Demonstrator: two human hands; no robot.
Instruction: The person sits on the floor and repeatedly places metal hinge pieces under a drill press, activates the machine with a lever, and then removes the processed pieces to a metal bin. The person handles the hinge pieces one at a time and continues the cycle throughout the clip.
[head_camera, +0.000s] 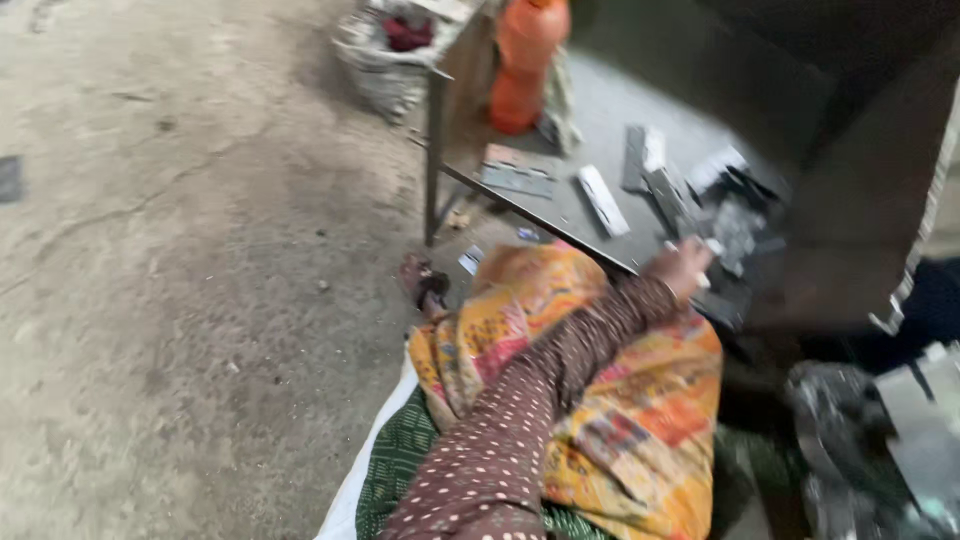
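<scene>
One hand (683, 268) is seen, on a brown dotted sleeve (520, 400), which side can't be told. It is reached out to the near edge of a low grey table (610, 120); fingers are curled on something small and pale, too blurred to name or to confirm as clamped. The other hand is not seen.

Just beyond the hand — a heap of grey and white flat packs (735, 205). Left of the hand, a white strip (603, 200) is laid flat; further left, a dark flat card (517, 176). Beyond those, at the table's far end, an orange bottle (526, 62) stands upright.

Below the hand, an orange-yellow patterned cloth (620, 400) is draped over the lap. A sandalled foot (423, 281) is seen under the table edge.

Floor (180, 250) — bare cracked concrete, dusty. A grey sack (385, 55) is set on it beside the table's far leg.
</scene>
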